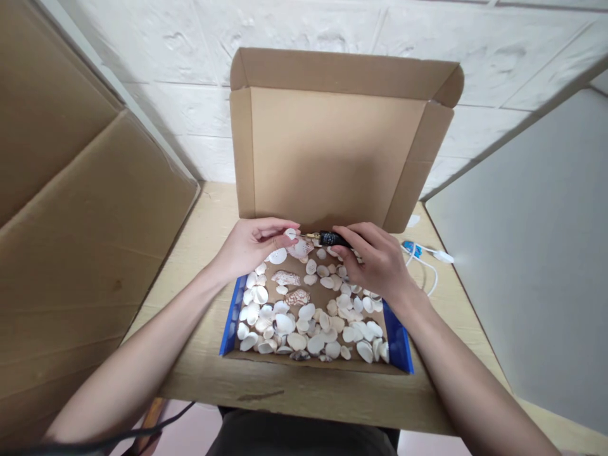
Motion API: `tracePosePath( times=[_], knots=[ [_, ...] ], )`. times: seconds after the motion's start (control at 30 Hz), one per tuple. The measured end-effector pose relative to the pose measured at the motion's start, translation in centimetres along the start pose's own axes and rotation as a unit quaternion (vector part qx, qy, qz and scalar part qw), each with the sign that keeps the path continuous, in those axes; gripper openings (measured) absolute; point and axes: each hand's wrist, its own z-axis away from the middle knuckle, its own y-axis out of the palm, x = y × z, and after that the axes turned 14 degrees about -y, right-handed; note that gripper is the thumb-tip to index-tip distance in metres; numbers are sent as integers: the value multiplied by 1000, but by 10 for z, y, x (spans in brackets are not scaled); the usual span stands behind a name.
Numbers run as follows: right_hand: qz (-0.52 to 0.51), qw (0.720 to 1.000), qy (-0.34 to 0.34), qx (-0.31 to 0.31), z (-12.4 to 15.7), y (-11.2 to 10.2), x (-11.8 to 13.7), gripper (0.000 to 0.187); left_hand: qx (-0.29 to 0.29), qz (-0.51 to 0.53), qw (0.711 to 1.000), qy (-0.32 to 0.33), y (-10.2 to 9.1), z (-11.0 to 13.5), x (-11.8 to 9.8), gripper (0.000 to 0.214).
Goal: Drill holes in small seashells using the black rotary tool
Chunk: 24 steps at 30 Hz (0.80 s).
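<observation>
My left hand [256,246] pinches a small white seashell [291,234] between thumb and fingers, above the back left of an open cardboard box. From the right, my right hand [373,256] grips a mini drill [332,239] with a black body and a brass-coloured chuck. Its thin bit points left and meets the shell, or nearly so; I cannot tell whether it has gone in. Below both hands, many white and cream shells [285,324] lie in the box. Larger brown-patterned shells [286,278] rest near its middle left.
The box's lid [337,152] stands upright at the back, before a white brick-patterned wall [294,25]. Blue strips [398,339] line the box's sides. A white cable [434,272] lies on the wooden table [199,373] at right. Cardboard [95,234] and a grey panel [536,240] flank the table.
</observation>
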Motion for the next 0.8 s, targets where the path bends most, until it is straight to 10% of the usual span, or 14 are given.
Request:
tracePosePath(
  times=[0.8],
  knots=[
    [36,999,-10,17,1,-1,-1,33,-20,3,1000,-9,0,-1,1,31]
  ],
)
